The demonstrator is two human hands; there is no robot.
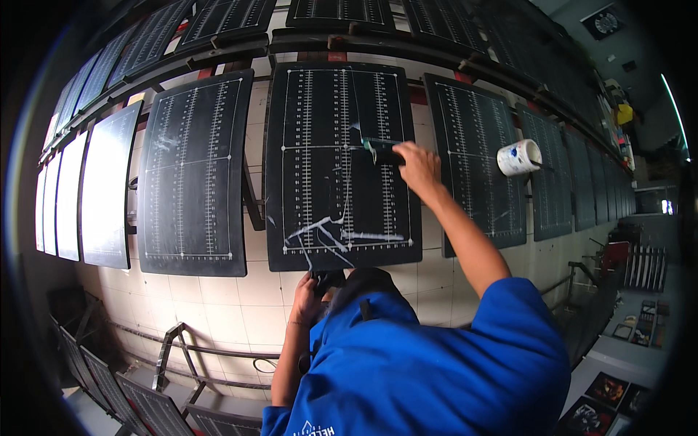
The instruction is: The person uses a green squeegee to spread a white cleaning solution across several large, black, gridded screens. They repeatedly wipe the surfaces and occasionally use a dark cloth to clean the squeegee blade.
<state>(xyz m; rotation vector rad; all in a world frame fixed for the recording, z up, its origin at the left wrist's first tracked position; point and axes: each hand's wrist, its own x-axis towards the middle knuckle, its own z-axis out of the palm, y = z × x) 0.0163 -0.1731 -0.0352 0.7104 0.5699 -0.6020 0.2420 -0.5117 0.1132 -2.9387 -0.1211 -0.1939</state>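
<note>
In front of me lies a black board point(320, 189) printed with white ruler-like scales and a thin border. My right hand point(420, 171) is closed round the dark handle of a scraper-like tool point(376, 150) with a greenish head, held over the board's right-centre. Its exact kind is hard to make out. Pale, loose strips point(320, 229) lie crosswise on the board's near end. Below the near edge, close to my waist, my left hand point(308, 299) is closed by a dark, bunched thing point(329, 283); what its fingers grip is unclear.
Similar boards stand in rows, such as a left one point(193, 174) and a right one point(476, 196). A white, paint-stained tub point(519, 158) rests on the right board. Dark metal rails point(305, 45) run behind; a metal frame point(171, 349) stands at lower left over tiled floor.
</note>
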